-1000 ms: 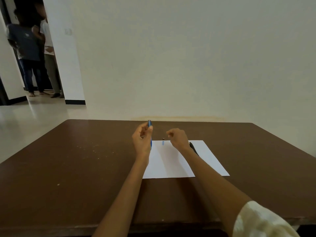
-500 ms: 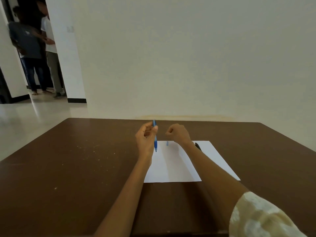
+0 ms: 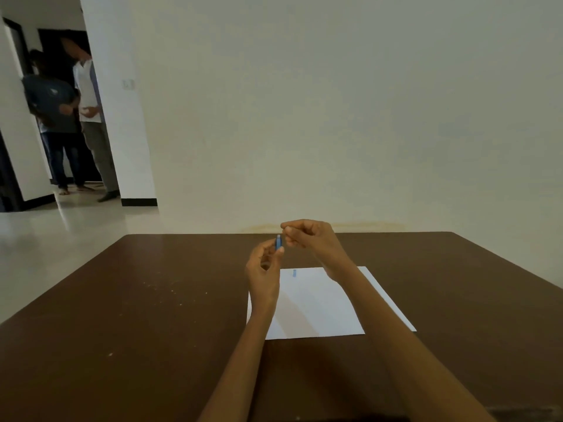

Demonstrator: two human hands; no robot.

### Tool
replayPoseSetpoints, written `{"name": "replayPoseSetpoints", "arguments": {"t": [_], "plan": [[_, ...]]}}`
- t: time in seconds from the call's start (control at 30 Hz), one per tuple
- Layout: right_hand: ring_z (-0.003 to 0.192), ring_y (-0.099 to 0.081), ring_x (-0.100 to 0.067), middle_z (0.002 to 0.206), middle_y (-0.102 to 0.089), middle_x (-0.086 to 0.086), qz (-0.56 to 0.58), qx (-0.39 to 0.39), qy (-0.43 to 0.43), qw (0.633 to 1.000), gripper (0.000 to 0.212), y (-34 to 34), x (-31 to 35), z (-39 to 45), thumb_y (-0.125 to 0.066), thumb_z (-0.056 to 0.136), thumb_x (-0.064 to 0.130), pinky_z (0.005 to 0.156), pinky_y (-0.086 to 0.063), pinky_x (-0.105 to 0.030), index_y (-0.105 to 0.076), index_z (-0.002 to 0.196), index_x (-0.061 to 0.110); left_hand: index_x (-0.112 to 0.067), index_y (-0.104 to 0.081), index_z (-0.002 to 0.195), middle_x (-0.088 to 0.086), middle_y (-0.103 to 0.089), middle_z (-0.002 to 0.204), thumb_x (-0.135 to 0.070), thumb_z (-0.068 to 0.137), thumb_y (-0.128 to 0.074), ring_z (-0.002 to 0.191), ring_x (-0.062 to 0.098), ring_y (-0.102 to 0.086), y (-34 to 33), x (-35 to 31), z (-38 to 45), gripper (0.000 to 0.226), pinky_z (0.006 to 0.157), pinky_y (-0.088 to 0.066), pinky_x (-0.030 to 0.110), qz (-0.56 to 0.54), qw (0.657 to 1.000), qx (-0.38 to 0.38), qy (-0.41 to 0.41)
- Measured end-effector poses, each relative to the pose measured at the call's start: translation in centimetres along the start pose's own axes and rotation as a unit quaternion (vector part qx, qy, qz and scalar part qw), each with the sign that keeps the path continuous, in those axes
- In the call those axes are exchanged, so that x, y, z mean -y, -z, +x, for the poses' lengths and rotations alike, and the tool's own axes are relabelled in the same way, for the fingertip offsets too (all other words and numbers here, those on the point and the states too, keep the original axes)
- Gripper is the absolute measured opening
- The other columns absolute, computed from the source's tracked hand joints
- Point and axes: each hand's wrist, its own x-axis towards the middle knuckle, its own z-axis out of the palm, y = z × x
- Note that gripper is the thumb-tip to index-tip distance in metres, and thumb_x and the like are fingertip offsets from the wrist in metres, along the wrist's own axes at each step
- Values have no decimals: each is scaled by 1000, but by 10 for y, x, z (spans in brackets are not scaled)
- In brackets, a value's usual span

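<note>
"blue pen [image 3: 278,242], where is it?"
"up in the air over the far half of the table [image 3: 152,300], just beyond the far left corner of the paper [image 3: 316,303]. it stands close to upright, and only its short upper end shows above the left hand [image 3: 263,271]."
"how does that hand have it?"
"pinched. the thumb tip and the curled fingers [image 3: 262,250] close on the barrel from both sides, so the pen rises out from between them; the rest of it is hidden behind the hand."
"and the right hand [image 3: 312,240]?"
"raised a little higher, just to the right of the pen's top. its fingers are bent into the palm, thumb and forefinger tips drawn together right beside the pen's end. whether they touch the pen or nip something small, i cannot tell."
"anything lying down there?"
"a small blue piece [image 3: 294,273] rests on the paper near its far edge, below both hands and apart from them. the paper itself lies flat in the middle of the table."
"behind?"
"two people [image 3: 58,111] stand in a doorway past the table's far left corner."
</note>
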Motion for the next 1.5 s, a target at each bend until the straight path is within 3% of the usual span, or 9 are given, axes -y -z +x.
{"name": "replayPoseSetpoints", "arguments": {"t": [0.1,0.27,0.4,0.57,0.77,0.93,1.1,1.33,1.5], "plan": [[76,-64,-12,76,-68,1,-24,10,10,1000,14,2,-3,-2,-63,89,19,76,-55,-19,-72,99,14,-19,-63,103,3,-66,98,-20,87,-63,86,11,-62,0,-1,0,16,69,-49,9,7,1000,0,-3],[84,-69,-8,86,-73,5,-21,4,19,1000,16,0,-8,-3,-62,89,17,77,-54,-17,-72,101,13,-27,-60,100,-2,-63,98,-19,87,-63,85,8,-60,-1,-1,-1,16,68,-48,5,27,999,9,-13],[88,-69,-13,90,-73,0,-19,-2,21,1000,17,-4,-11,-2,-62,89,16,80,-54,-20,-71,103,10,-30,-59,98,-8,-60,94,-17,87,-63,82,7,-59,1,-3,-1,17,67,-50,13,41,999,5,-29],[84,-68,-16,86,-73,-5,-14,-5,20,1000,16,-4,-13,-3,-63,89,15,85,-55,-26,-72,101,12,-14,-65,104,-6,-59,95,-13,86,-64,79,5,-58,2,0,-2,18,66,-48,6,74,996,9,-49],[81,-68,-8,84,-72,5,-30,1,23,999,15,-1,-15,-4,-62,89,15,83,-54,-23,-71,101,12,-16,-67,103,-5,-59,91,-15,85,-65,75,9,-58,3,2,-3,18,61,-47,8,104,991,6,-79],[80,-68,-10,85,-73,3,12,-1,29,1000,14,3,-20,-6,-63,88,14,79,-55,-23,-71,100,13,-11,-67,106,2,-60,93,-11,84,-66,80,14,-60,3,3,-4,22,65,-52,19,128,986,9,-104],[76,-70,-12,84,-75,-1,43,-20,11,999,13,8,-23,-8,-64,88,12,71,-54,-18,-71,98,12,-11,-67,107,4,-61,93,-12,84,-66,79,13,-60,2,0,-4,23,63,-49,13,135,984,9,-115],[76,-71,-15,86,-74,-9,14,-5,8,1000,15,8,-20,-6,-62,89,10,78,-57,-24,-70,101,5,-8,-68,107,9,-61,92,-9,83,-67,76,16,-58,6,-2,-4,25,62,-45,13,158,980,-1,-122],[73,-70,-11,86,-72,-11,-28,-10,13,999,17,5,-15,-6,-60,90,8,76,-58,-21,-68,102,0,-8,-69,109,10,-62,91,-10,81,-69,78,20,-59,8,-1,-4,27,63,-52,26,186,974,-1,-131]]}}
